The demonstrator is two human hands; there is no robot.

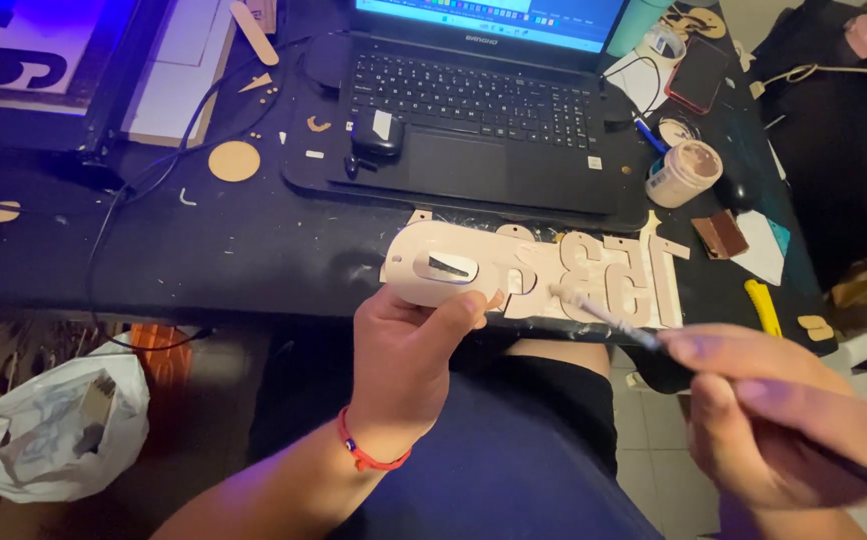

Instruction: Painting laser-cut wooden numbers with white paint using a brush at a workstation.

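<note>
The wooden cut-out of numerals (538,275) is held at its left end by the left hand (408,360), above the dark desk (203,250). A thin paintbrush (613,318) is pinched in the right hand (783,420), its tip touching the middle. The surface seems evenly pale; what remains unpainted cannot be told.

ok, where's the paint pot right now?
In the head view the small round paint pot sits on the dark table, upper right, just right of the laptop and above the brush held in the right hand.
</note>
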